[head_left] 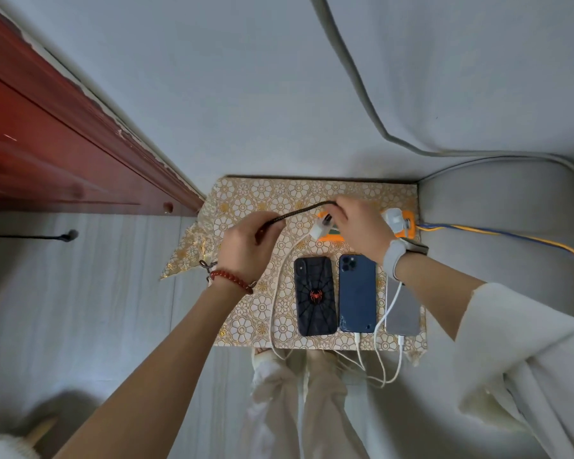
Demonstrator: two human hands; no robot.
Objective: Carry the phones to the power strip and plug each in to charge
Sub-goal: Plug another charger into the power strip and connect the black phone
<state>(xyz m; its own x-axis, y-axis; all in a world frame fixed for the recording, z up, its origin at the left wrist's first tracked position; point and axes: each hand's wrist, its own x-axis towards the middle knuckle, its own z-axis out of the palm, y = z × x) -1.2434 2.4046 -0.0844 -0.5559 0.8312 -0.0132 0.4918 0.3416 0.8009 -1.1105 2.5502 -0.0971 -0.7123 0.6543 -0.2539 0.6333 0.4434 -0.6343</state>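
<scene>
Three phones lie face down in a row on a small table with a gold floral cloth [246, 200]: a black spider-case phone [315, 296], a blue phone [358, 294] and a silver phone [403, 309]. White cables enter the blue and silver phones at their near ends. An orange power strip [332, 238] lies behind them with white chargers [318, 230] in it. My left hand [246, 246] is closed on a black braided cable [299, 212]. My right hand [358, 223] pinches that cable's other end just above the left white charger on the strip.
A grey sofa arm [497, 210] borders the table on the right, and a blue-and-yellow cord [511, 235] runs from the strip across it. A red wooden door [47, 144] stands at the left. White cables hang off the table's near edge above my legs.
</scene>
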